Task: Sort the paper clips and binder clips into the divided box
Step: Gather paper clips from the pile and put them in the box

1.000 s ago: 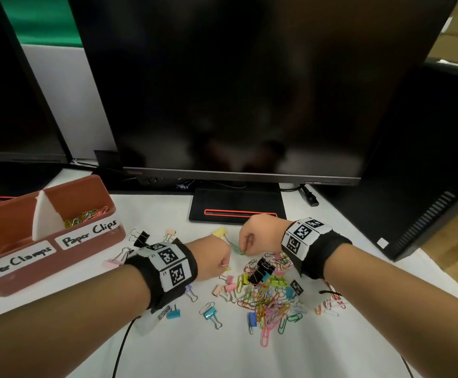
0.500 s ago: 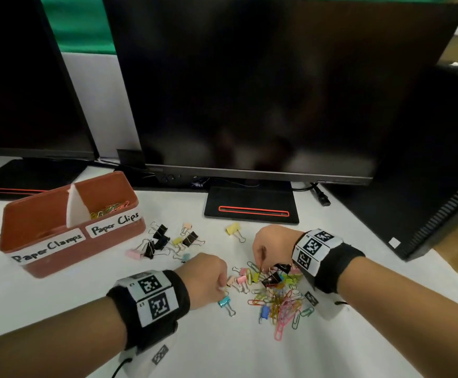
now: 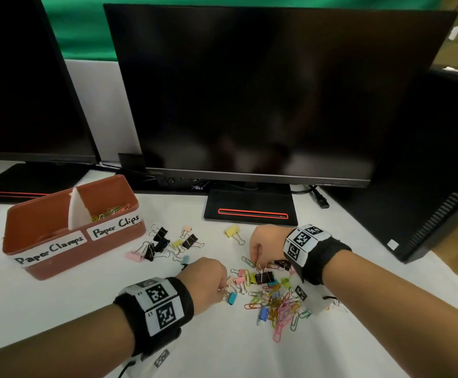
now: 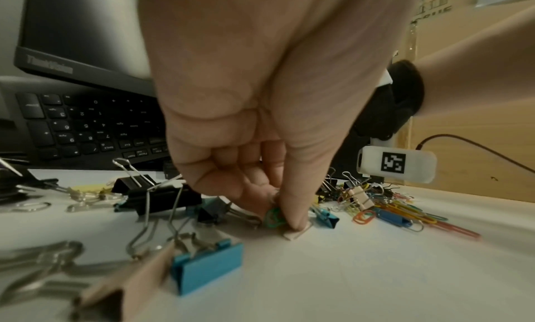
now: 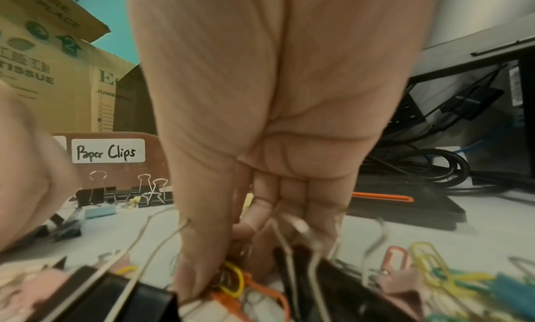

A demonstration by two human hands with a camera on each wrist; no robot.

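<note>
The surface (image 3: 249,350) looks matt white, like cloth or paper. The binder clips (image 3: 263,277) have painted bodies and shiny wire handles; the paper clips (image 3: 282,312) look plastic-coated and glossy. The divided box (image 3: 58,257) is smooth brown plastic with white paper labels (image 3: 114,228). The monitor (image 3: 263,91) screen is dull black.
</note>
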